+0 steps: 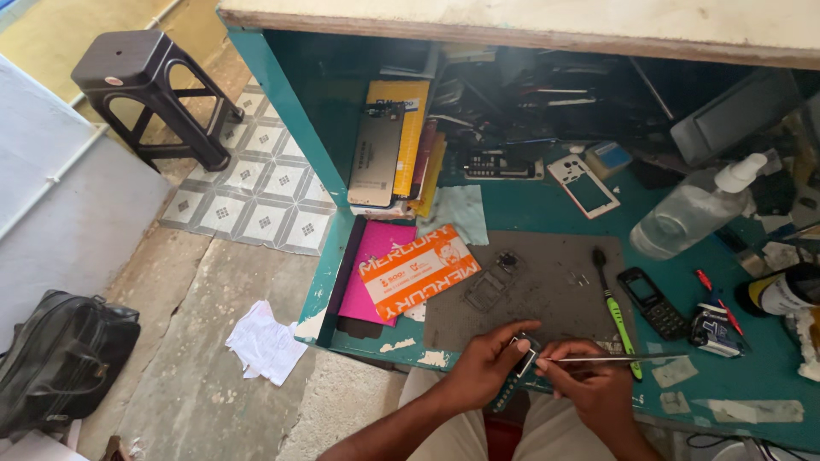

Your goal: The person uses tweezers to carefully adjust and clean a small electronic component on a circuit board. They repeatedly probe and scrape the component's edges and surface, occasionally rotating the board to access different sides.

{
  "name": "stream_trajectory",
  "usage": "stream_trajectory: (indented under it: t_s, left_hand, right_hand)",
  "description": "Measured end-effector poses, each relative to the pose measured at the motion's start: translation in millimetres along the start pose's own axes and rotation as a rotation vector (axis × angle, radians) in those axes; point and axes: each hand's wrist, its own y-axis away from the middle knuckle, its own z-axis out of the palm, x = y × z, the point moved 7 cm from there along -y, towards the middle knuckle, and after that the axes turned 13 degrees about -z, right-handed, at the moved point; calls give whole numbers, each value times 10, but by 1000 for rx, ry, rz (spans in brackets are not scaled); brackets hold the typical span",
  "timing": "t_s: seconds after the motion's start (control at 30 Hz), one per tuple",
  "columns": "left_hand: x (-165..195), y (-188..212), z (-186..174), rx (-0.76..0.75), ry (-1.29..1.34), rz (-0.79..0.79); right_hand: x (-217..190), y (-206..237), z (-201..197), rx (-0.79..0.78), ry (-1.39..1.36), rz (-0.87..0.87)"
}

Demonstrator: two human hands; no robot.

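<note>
Teal workbench (547, 213), cluttered, over tiled floor; black stool (154, 85) and black bag (60, 358) far left. Orange packet (417, 269), grey mat (547, 294), green toothbrush (617, 312), clear bottle (696, 209). Left hand (487, 363) pinches a small phone part (521, 357) at the bench's near edge; right hand (594, 380) grips tweezers (615, 359), tips touching it. Best handled steadily, wrists braced.

your two forearms are bare, with no sleeves, watch or bracelet in view. your left hand (489, 357) and right hand (591, 382) are ungloved, with short nails and no rings to be seen. light beige trousers (444, 435) cover your thighs, and a red strip (506, 434) shows between them.
</note>
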Motion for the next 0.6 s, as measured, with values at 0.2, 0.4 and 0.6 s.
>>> stream_trajectory:
  t_s: [0.2, 0.4, 0.6]
  left_hand:
    - [-66, -56, 32, 26, -21, -28]
    - [-53, -113, 12, 9, -32, -29]
    - [-85, -132, 3, -28, -35, -20]
  right_hand:
    - [83, -35, -65, -21, -104, 86]
    - [104, -90, -105, -79, -33, 78]
    - [91, -134, -94, -127, -61, 22]
